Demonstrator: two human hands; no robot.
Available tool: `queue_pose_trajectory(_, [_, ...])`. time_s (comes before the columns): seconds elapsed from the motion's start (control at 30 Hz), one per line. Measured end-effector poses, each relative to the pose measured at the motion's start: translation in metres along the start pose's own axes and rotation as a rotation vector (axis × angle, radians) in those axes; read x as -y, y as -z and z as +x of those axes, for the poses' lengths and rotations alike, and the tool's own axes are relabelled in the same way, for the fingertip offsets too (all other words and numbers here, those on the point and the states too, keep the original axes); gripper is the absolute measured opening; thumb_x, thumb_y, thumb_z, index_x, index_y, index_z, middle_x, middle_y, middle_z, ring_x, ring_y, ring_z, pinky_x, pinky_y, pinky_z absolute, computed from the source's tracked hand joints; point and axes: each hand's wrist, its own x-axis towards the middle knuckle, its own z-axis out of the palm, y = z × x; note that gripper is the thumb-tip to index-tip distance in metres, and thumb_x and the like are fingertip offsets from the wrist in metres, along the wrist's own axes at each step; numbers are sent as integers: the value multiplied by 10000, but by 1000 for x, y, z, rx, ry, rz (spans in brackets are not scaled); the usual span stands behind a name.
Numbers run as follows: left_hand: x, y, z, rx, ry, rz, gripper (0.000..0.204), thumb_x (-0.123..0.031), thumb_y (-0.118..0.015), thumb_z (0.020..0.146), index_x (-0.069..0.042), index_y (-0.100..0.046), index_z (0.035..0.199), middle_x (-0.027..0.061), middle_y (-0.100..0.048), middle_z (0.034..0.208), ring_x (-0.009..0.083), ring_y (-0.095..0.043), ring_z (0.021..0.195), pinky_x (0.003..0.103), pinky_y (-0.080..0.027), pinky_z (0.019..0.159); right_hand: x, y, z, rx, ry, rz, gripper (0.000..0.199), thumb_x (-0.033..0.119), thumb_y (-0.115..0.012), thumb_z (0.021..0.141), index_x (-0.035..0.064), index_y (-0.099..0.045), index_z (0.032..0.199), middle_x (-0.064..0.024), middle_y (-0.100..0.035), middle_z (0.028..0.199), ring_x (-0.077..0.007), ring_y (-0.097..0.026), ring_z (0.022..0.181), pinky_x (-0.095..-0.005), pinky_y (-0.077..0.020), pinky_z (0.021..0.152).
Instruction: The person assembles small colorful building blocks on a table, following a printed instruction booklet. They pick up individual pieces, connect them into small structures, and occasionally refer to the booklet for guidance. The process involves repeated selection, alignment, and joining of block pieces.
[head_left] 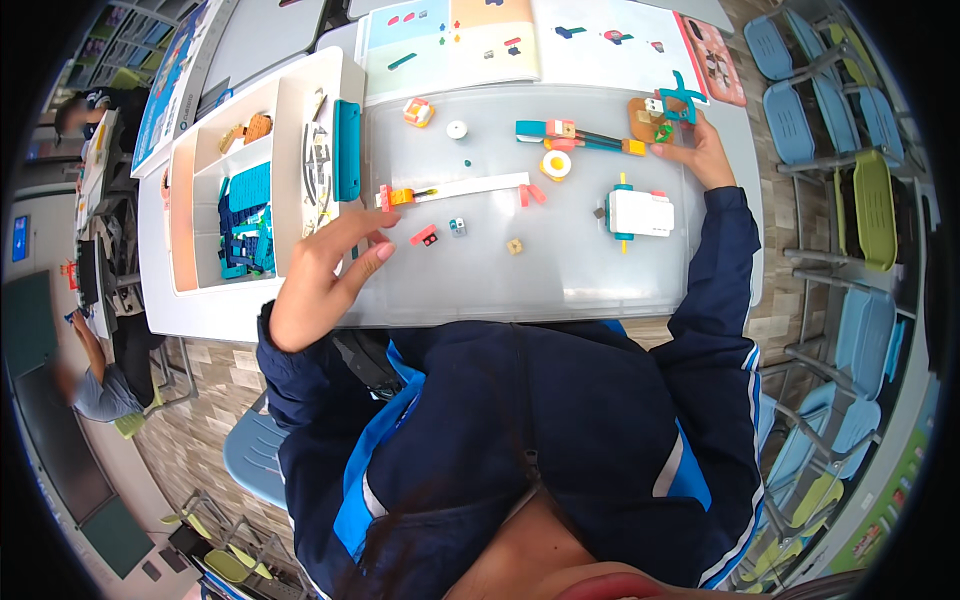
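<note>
My left hand [330,265] is over the left edge of a translucent grey tray [420,285], thumb and index finger apart. Its fingertips come close to a pink-and-orange brick piece [392,197] at the end of a white strip [470,187]; whether they touch it I cannot tell. At the tray's far right corner, my right hand [708,152] is closed on a brick-built palm tree [678,98] with teal leaves and a brown base; some fingers are hidden behind it. Beside it lies a teal, pink and dark brick arm [580,136] with a yellow end.
A white sorting box [185,225] of blue and teal bricks stands left, a teal lid-like piece [347,150] along its side. An open picture booklet [600,45] lies behind the tray. A white motor block [640,213] and several small bricks lie on the tray. Other people sit far left.
</note>
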Motion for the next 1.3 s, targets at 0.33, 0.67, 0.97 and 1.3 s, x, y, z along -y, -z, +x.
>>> queue_pose_trajectory(0.33, [13, -37, -41, -136, 113, -85, 232, -82, -686, 929, 8, -682, 1143, 149, -720, 1037, 238, -690, 914, 330, -522, 837, -2, 3, 2, 4, -13, -48, 854, 265, -932, 638, 123, -573, 1400, -104, -523, 1383, -267, -475, 1271, -378, -388, 1079])
queue_pose_trajectory(0.67, [66, -117, -36, -772, 125, -556, 173, -103, -637, 986, 50, -695, 1040, 129, -721, 959, 129, -658, 705, 261, -511, 692, -3, -3, 4, -53, 66, 31, 770, 189, -935, 622, 98, -634, 1326, -62, -613, 1311, -214, -540, 1222, -338, -380, 1086])
queue_pose_trajectory(0.97, [70, -120, -33, -760, 92, -546, 171, -82, -635, 984, 61, -708, 1043, 119, -727, 853, 134, -659, 637, 252, -497, 640, -4, -1, 1, -57, 83, 0, 735, 175, -934, 627, 118, -653, 1304, -71, -561, 1358, -230, -498, 1293, -372, -355, 1118])
queue_pose_trajectory(1.3, [69, -119, -37, -738, 132, -530, 215, -94, -637, 986, 83, -688, 1097, 150, -718, 861, 152, -642, 615, 251, -493, 614, -6, -2, 0, -32, 97, 8, 728, 167, -933, 632, 115, -655, 1303, -67, -561, 1354, -224, -485, 1306, -375, -336, 1134])
